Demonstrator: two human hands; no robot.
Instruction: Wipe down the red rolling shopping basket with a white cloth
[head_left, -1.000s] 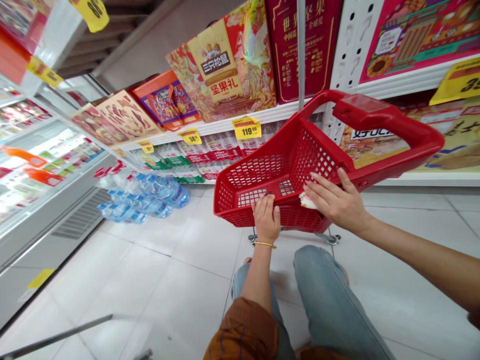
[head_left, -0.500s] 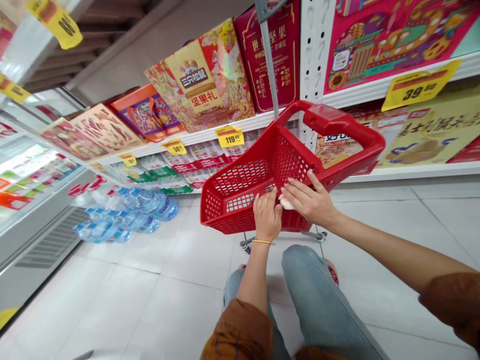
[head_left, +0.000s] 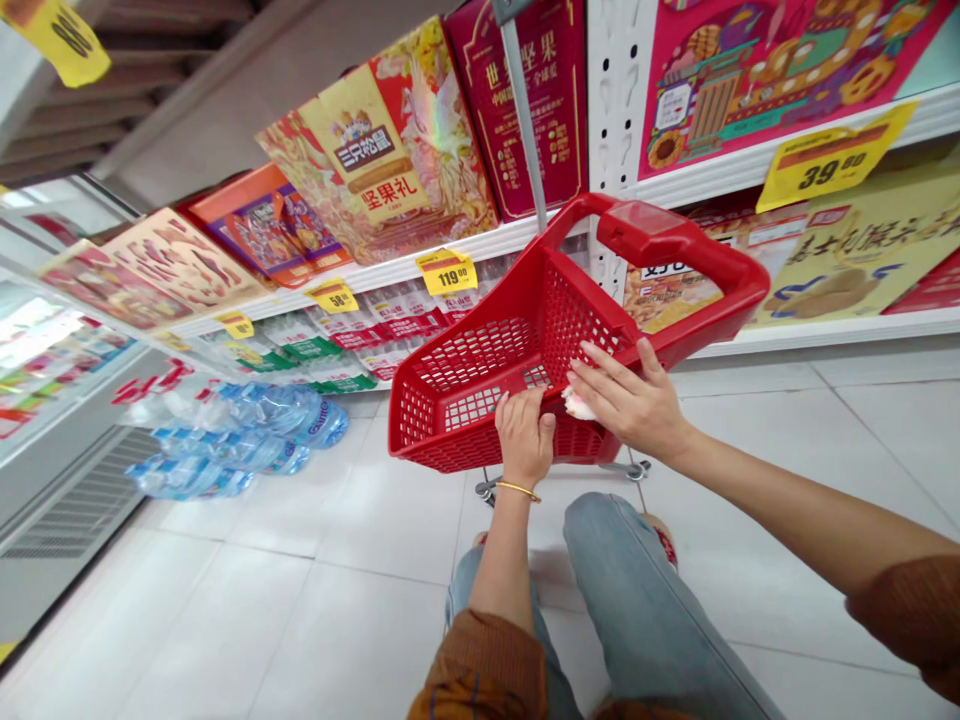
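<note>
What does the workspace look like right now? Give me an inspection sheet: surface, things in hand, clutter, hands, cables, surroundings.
Surface: white tiled floor with visible joints.
Things in hand: red basket with a handle, on wheels; white wad at its near rim, mostly hidden, material unclear.
Clutter: bluish bottles on the floor, left of the basket.
Left hand: fingers over the near rim; gold bracelet on the wrist.
Right hand: fingers outstretched, over the wad at the rim.
Cables: nothing seen.
Surroundings: shelving behind the basket, carrying boxed goods and yellow price tags; vent grille at far left.
</note>
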